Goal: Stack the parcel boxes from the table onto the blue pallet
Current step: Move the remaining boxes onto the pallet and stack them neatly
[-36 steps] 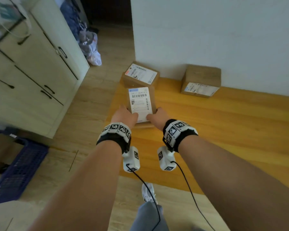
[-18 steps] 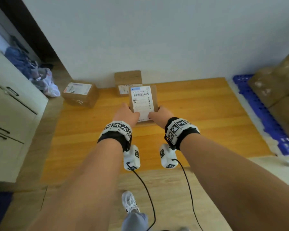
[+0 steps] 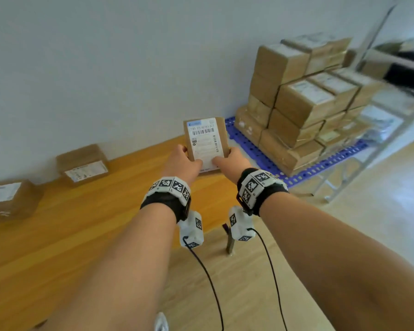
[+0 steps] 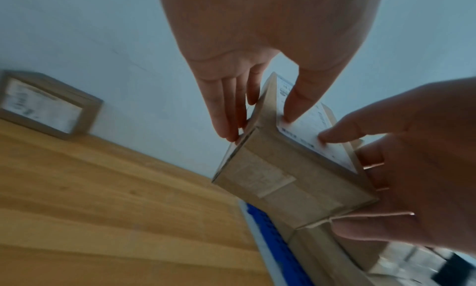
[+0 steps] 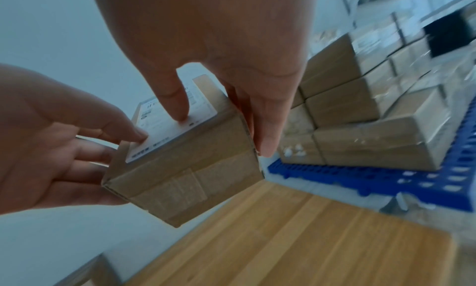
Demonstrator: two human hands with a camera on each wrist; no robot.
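Observation:
Both hands hold a brown parcel box with a white shipping label in the air, above the right end of the wooden table. My left hand grips its left side with the thumb on the label. My right hand grips the right side the same way. In the wrist views the box sits between the left hand and the right hand. The blue pallet lies just right of the box and carries a tall stack of boxes. Two more parcel boxes rest on the table by the wall.
A white wall runs behind the table and pallet. A metal shelf frame stands right of the stack. A table leg and my shoe show below, on the light wood floor.
Both hands have carried the box rightward from the table's left end to its right end. The view has swung right, so the pallet and its stack have come into sight.

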